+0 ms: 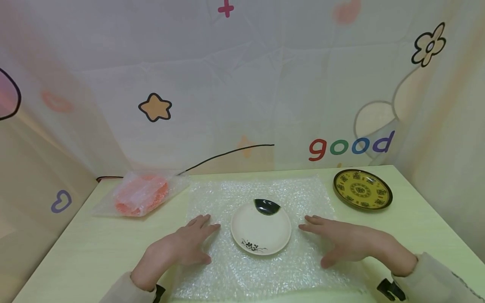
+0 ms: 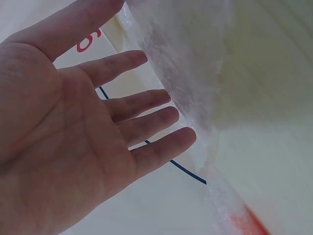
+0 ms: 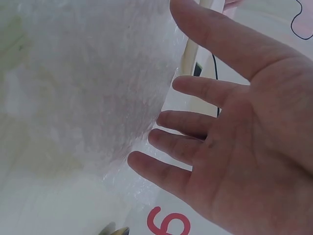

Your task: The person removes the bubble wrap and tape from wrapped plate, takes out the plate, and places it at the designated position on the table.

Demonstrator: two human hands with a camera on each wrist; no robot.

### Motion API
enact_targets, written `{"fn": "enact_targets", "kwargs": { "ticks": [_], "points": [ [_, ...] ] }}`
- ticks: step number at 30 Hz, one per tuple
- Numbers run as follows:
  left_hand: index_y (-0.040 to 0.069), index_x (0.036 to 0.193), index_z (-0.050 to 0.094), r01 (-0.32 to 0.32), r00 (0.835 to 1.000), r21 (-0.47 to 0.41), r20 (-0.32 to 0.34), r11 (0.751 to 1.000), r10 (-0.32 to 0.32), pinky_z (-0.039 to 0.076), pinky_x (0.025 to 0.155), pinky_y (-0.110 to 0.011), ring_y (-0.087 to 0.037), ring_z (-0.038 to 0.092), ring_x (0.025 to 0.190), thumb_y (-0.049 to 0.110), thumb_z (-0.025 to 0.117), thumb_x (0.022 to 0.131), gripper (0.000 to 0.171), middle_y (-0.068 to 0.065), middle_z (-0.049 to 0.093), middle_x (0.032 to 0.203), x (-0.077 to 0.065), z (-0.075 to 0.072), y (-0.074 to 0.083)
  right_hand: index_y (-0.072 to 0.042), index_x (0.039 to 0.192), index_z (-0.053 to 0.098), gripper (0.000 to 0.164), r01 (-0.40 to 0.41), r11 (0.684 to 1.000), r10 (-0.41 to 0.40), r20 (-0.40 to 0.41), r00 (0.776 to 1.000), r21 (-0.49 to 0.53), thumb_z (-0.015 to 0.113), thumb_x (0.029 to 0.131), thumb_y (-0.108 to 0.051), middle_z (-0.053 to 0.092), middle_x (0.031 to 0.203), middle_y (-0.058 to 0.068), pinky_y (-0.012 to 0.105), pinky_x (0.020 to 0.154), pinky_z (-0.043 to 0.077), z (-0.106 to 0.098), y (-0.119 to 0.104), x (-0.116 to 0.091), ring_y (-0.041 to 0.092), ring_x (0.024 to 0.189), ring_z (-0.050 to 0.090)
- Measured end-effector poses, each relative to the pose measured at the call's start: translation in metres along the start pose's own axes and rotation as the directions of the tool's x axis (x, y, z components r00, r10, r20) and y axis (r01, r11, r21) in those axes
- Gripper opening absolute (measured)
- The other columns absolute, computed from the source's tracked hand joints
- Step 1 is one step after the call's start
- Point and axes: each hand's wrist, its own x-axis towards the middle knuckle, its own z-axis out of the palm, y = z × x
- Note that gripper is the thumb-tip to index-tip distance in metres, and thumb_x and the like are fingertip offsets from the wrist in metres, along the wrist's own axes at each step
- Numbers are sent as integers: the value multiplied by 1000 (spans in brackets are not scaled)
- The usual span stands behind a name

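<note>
A white plate (image 1: pixel 257 231) with a dark green patch at its rim and a small black flower print lies on a sheet of bubble wrap (image 1: pixel 265 275). To the left of the plate is my left hand (image 1: pixel 185 243), palm down over the wrap, fingers spread and apart from the plate. My right hand (image 1: pixel 348 240) is on the plate's other side, its fingers also spread and pointing inward. Neither hand holds anything. The left wrist view shows the left palm (image 2: pixel 63 132) with straight fingers near the wrap; the right wrist view shows the right palm (image 3: pixel 249 147) likewise.
A yellow plate (image 1: pixel 361 190) with dark patterns sits at the back right of the table (image 1: pixel 68 256). At the back left lies a clear plastic bag (image 1: pixel 110 206) with a pink item (image 1: pixel 142 195) inside. A printed curtain (image 1: pixel 227 97) hangs behind and at both sides.
</note>
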Motion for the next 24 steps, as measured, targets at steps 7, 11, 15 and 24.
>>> {"fn": "enact_targets", "kwargs": {
  "ticks": [7, 11, 15, 24],
  "points": [
    [6, 153, 45, -28, 1000, 33, 14, 999, 28, 23, 119, -59, -42, 22, 151, 25, 80, 90, 75, -25, 26, 163, 0, -1, 1, -14, 154, 48, 86, -41, 997, 41, -8, 999, -69, 90, 79, -21, 26, 166, 17, 62, 114, 32, 8, -3, 4, 42, 152, 20],
    [7, 156, 41, -23, 1000, 16, 18, 1000, 23, 20, 121, -58, -41, 19, 152, 33, 76, 94, 76, -24, 23, 165, 0, -1, 2, -15, 155, 46, 88, -37, 993, 36, -11, 999, -110, 90, 79, -24, 25, 167, 15, 60, 114, 32, 10, -2, 6, 40, 153, 19],
    [7, 157, 39, -28, 999, 3, 14, 1000, 28, 24, 119, -60, -42, 19, 152, 35, 77, 93, 80, -25, 22, 165, 2, 0, 2, -14, 155, 45, 88, -10, 988, 10, -5, 1000, -155, 89, 80, -28, 26, 166, 18, 63, 112, 34, 12, 3, 8, 42, 152, 21],
    [8, 157, 40, -16, 1000, 22, 13, 1000, 16, 27, 118, -59, -42, 19, 152, 36, 80, 90, 82, -24, 23, 165, 4, 2, 2, -17, 146, 57, 70, -30, 994, 27, -28, 999, -105, 86, 84, -32, 41, 159, 16, 64, 111, 36, -2, -7, 5, 42, 145, 37]
  ]
}}
